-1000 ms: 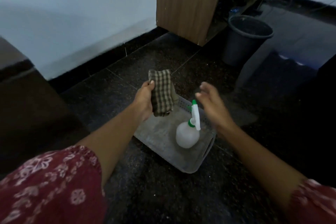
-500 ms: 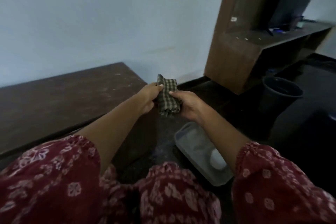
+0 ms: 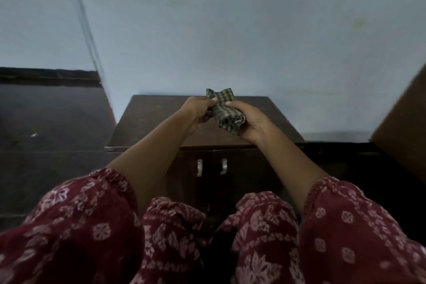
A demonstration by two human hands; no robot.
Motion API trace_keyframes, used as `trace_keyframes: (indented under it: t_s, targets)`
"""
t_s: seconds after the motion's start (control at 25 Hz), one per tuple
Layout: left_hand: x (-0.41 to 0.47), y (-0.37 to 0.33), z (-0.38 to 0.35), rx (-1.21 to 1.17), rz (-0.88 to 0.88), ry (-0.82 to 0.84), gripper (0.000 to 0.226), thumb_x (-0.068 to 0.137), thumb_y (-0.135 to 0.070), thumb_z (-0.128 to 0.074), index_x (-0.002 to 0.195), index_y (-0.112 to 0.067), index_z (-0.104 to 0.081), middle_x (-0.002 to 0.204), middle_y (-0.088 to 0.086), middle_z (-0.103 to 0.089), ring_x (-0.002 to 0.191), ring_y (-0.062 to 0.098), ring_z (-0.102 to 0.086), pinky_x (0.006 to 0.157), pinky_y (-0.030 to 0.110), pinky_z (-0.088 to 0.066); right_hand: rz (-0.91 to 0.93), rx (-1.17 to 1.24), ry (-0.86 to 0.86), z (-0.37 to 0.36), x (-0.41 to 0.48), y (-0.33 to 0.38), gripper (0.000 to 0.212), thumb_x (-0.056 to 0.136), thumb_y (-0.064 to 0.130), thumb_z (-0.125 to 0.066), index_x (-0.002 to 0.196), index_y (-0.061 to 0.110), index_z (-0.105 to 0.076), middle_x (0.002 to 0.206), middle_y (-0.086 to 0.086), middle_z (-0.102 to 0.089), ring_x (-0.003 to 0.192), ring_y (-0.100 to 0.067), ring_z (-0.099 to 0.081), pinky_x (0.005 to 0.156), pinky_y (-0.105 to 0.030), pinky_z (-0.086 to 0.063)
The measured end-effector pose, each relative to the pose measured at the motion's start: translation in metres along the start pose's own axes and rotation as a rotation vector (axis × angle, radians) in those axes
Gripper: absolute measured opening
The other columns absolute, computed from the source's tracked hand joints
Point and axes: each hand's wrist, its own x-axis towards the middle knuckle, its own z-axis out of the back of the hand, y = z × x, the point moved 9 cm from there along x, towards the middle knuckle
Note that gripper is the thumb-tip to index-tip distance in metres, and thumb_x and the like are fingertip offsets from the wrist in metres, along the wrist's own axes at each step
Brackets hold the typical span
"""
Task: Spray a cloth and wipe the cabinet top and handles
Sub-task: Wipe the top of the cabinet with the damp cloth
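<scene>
both of your hands are closed on the bunched green-and-cream checked cloth, holding it in the air above the dark brown wooden cabinet top. your left hand pinches the cloth's upper left part, thumb pressed on the fabric near its top, with the other fingers curled under. your right hand cups the lower, rolled end from the right side, thumb lying across the checks and the palm turned up beneath the wad. the cloth's two loose corners stick up past your thumbs, against the pale blue-grey wall behind the cabinet. the cloth is not touching the cabinet top; it sits between your hands over the back middle of the surface.

below the top's front edge, the two dark cabinet doors meet in the middle, each with a small silver metal handle: the left handle and the right handle stand upright just beside each other, on either side of the seam. your forearms reach forward over the doors, out of maroon sleeves with a pale floral print. to the left the dark stone floor runs back to the wall; at the right edge a lighter brown wooden panel leans into view.
</scene>
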Motion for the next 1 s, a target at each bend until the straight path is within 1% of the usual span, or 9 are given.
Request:
trace_keyframes:
  t_s: [0.12, 0.2, 0.28, 0.4, 0.52, 0.64, 0.72, 0.84, 1.0]
  targets:
    - [0.004, 0.014, 0.048, -0.021, -0.026, -0.101, 0.034, 0.093, -0.020, -0.054, 0.119, 0.001, -0.057, 0.074, 0.003, -0.057, 0.050, 0.007, -0.047, 0.033, 0.010, -0.032, -0.088, 0.094, 0.097, -0.038, 0.027, -0.031, 0.019, 0.091, 0.018, -0.050, 0.096, 0.003, -0.061, 0.085, -0.011, -0.069, 0.068, -0.019, -0.069, 0.059, -0.027, -0.058]
    - [0.008, 0.030, 0.090, 0.039, -0.067, -0.209, 0.036, 0.093, -0.025, -0.053, 0.119, -0.002, -0.058, 0.082, 0.006, -0.061, 0.050, 0.006, -0.053, 0.036, 0.010, -0.036, -0.147, 0.120, 0.164, -0.069, 0.047, -0.059, 0.021, 0.094, 0.016, -0.044, 0.097, 0.001, -0.058, 0.093, -0.015, -0.065, 0.080, -0.024, -0.065, 0.081, -0.036, -0.054]
    - [0.010, 0.052, 0.138, 0.156, -0.099, -0.350, 0.034, 0.094, -0.025, -0.050, 0.119, -0.004, -0.060, 0.087, 0.011, -0.067, 0.062, 0.009, -0.066, 0.055, 0.021, -0.051, -0.213, 0.185, 0.223, -0.102, 0.066, -0.087, 0.022, 0.095, 0.010, -0.039, 0.102, -0.004, -0.053, 0.101, -0.022, -0.061, 0.086, -0.030, -0.061, 0.093, -0.046, -0.049]
    - [0.011, 0.075, 0.202, 0.500, -0.165, -0.528, 0.031, 0.092, -0.018, -0.052, 0.120, -0.007, -0.060, 0.114, 0.019, -0.063, 0.106, 0.030, -0.059, 0.090, 0.029, -0.043, -0.248, 0.167, 0.244, -0.141, 0.095, -0.109, 0.032, 0.093, 0.000, -0.038, 0.125, -0.003, -0.040, 0.109, -0.029, -0.058, 0.078, -0.037, -0.063, 0.063, -0.042, -0.060]
    - [0.027, 0.082, 0.244, 0.899, -0.117, -0.497, 0.064, 0.084, -0.033, -0.063, 0.139, -0.011, -0.038, 0.141, 0.016, -0.043, 0.129, 0.033, -0.038, 0.105, 0.043, -0.034, -0.103, -0.332, 0.283, -0.161, 0.128, -0.114, 0.047, 0.090, -0.003, -0.044, 0.134, 0.015, -0.042, 0.108, -0.016, -0.063, 0.084, -0.031, -0.066, 0.067, -0.034, -0.057]
    - [0.046, 0.101, 0.272, 1.143, 0.005, -0.315, 0.114, 0.065, -0.058, -0.071, 0.149, -0.016, -0.007, 0.158, 0.005, -0.013, 0.144, 0.028, -0.013, 0.114, 0.051, -0.019, 0.343, -1.158, 0.485, -0.192, 0.141, -0.111, 0.057, 0.087, 0.000, -0.049, 0.138, 0.024, -0.040, 0.135, -0.004, -0.051, 0.118, -0.023, -0.054, 0.089, -0.021, -0.042]
    - [0.055, 0.119, 0.279, 1.205, 0.075, -0.171, 0.129, 0.058, -0.063, -0.072, 0.148, -0.018, 0.009, 0.160, 0.000, 0.005, 0.147, 0.022, 0.003, 0.118, 0.045, -0.004, 0.614, -1.510, 0.718, -0.216, 0.132, -0.127, 0.060, 0.085, -0.001, -0.049, 0.137, 0.028, -0.039, 0.148, -0.005, -0.038, 0.130, -0.022, -0.043, 0.102, -0.025, -0.031]
    - [0.070, 0.134, 0.276, 1.233, 0.125, -0.032, 0.136, 0.055, -0.063, -0.073, 0.147, -0.016, 0.017, 0.159, 0.000, 0.012, 0.146, 0.017, 0.011, 0.118, 0.041, 0.005, 0.936, -1.876, 0.986, -0.230, 0.117, -0.154, 0.058, 0.087, 0.009, -0.047, 0.137, 0.036, -0.037, 0.153, 0.006, -0.030, 0.120, -0.027, -0.045, 0.100, -0.035, -0.030]
    - [0.091, 0.133, 0.277, 1.214, 0.154, 0.001, 0.140, 0.050, -0.066, -0.073, 0.147, -0.018, 0.016, 0.160, 0.002, 0.006, 0.147, 0.016, 0.008, 0.118, 0.043, 0.004, 0.996, -1.926, 0.974, -0.228, 0.133, -0.160, 0.052, 0.092, 0.017, -0.044, 0.136, 0.043, -0.034, 0.150, 0.018, -0.032, 0.100, -0.029, -0.045, 0.086, -0.035, -0.037]
